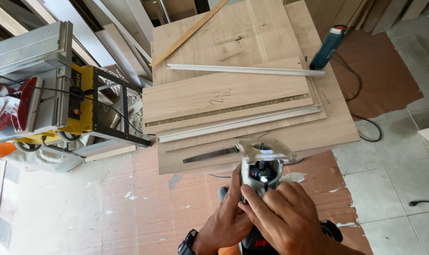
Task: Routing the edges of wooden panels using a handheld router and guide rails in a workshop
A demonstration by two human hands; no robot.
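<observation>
Nearest the camera, both hands close on a handheld router (261, 172), held with its flat metal base plate tipped up and away from the person. The left hand (226, 222), with a dark watch at the wrist, wraps the motor body from the left side. The right hand (285, 217) lies over the body from the right, its fingers (254, 198) reaching into the open window just under the base plate, where a small light glows. The two hands touch each other around the tool. The router hangs just off the near edge of a stack of wood panels (280, 134), above a floor covered in reddish board.

On the stack, close to its near edge, lies a hand saw (209, 155), just left of the router's base. Beyond it, a long pale metal rail (238, 123) runs along the near edge of the top panel. Farther back, a second metal rail (245, 70) lies across the panels, and a thin wooden strip (188, 34) slants toward the far edge. At the far right corner stands a blue power tool (328, 47), its black cord trailing down to the tiled floor. Well to the left of the stack stands a yellow table saw (49, 94).
</observation>
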